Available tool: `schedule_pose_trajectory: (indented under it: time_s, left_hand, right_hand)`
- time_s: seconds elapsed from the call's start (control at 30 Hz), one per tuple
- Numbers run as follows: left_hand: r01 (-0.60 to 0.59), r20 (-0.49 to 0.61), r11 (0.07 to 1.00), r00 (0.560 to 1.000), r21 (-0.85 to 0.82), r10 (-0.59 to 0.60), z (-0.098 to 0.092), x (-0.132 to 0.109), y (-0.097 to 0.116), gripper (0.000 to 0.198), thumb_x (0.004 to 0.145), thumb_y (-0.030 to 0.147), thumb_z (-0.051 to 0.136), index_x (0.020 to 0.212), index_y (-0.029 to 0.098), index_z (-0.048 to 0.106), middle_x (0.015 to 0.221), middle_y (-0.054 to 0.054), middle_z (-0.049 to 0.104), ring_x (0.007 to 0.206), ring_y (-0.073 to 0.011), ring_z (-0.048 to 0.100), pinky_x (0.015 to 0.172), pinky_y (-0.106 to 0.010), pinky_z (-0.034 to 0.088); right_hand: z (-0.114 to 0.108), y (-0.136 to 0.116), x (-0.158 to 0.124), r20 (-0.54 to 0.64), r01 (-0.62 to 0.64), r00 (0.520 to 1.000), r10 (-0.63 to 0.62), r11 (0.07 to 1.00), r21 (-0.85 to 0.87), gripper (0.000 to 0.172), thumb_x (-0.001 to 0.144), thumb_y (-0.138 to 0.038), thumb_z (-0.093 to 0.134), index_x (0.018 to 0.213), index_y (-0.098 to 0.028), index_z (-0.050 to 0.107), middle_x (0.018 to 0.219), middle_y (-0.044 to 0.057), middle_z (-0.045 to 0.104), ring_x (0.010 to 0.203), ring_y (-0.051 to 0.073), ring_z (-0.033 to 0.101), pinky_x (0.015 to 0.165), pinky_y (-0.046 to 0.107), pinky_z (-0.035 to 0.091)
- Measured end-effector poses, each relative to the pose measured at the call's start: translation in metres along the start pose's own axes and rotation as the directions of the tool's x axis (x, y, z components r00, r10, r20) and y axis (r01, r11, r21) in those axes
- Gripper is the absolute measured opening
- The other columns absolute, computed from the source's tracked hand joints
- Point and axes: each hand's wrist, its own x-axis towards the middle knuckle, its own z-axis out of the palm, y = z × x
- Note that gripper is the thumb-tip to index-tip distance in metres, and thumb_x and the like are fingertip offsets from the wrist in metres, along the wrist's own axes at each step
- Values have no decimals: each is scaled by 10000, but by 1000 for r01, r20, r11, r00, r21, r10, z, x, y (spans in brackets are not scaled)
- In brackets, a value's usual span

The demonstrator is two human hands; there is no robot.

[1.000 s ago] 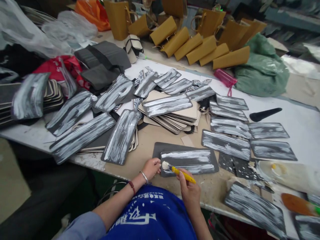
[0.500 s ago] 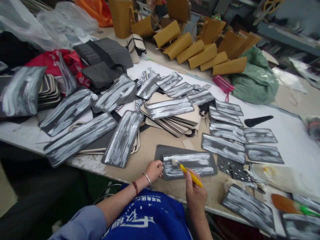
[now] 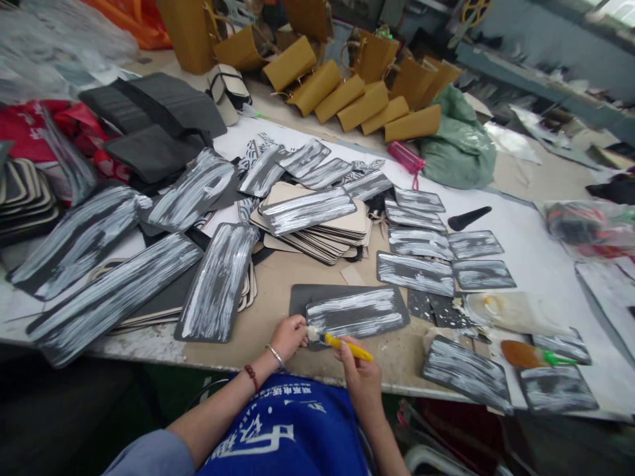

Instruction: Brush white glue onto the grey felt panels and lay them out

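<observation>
A dark grey flat panel streaked with white paste lies at the table's front edge, over another dark panel. Curled at its lower left corner, my left hand pinches the edge. My right hand is closed around the yellow handle of a brush. The pale bristles touch the panel's lower left, close to my left fingers. White streaks cover much of the panel, with dark grey showing between them.
Coated panels lie left, and smaller ones right. A stack of beige-faced pieces sits mid-table. A plastic tub of glue and a green-handled brush are at right. Mustard bags line the back.
The brush has moved from the panel's upper left to its lower left corner, its handle now lying flatter. My left hand stays at the panel's edge. The camera view has shifted right.
</observation>
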Motion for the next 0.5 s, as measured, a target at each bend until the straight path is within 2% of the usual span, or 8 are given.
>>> schedule_pose_trajectory:
  time_s: [0.07,0.13,0.2,0.27,0.37,0.5]
  left_hand:
    - [-18,-21,1000,1000,9,18,2,-1,0,127,651,113,504,553,183,467,401,63,530,380,-94,524,418,-175,403]
    - [-35,-46,999,998,15,35,5,-3,0,114,638,130,507,549,186,462,396,70,521,379,-91,521,420,-173,405]
    - [-47,-71,999,996,21,49,7,-6,1,109,621,148,511,539,190,451,386,75,508,371,-92,511,414,-176,402]
    - [-57,-96,998,994,28,60,10,-10,1,108,603,169,512,526,193,440,382,76,502,362,-92,500,403,-178,393]
    - [-67,-133,997,988,41,72,14,-17,-1,92,582,210,506,520,195,439,380,70,508,351,-94,490,390,-184,381]
    - [-79,-181,995,979,58,88,19,-24,-4,100,552,270,502,517,197,443,373,62,515,343,-101,486,387,-195,380]
  right_hand:
    - [-9,15,0,-5,11,1000,-11,1000,4,351,822,-463,483,891,-161,649,862,83,685,684,219,661,619,308,549]
    - [-33,32,8,-142,28,989,-45,993,-118,389,807,-504,487,881,-161,653,841,85,688,696,230,660,630,323,540]
    - [-66,43,20,-306,23,945,-117,955,-296,434,805,-540,466,881,-157,655,829,88,687,728,235,655,655,330,522]
    - [-97,49,32,-391,16,896,-209,897,-442,455,827,-542,430,903,-155,656,846,91,683,757,229,649,670,318,505]
    - [-120,53,46,-363,126,848,-385,813,-569,430,867,-492,398,936,-151,651,897,99,675,791,213,642,695,304,498]
    - [-109,61,45,-178,360,822,-540,736,-573,357,905,-390,381,999,-146,625,937,104,669,850,212,633,758,334,506]
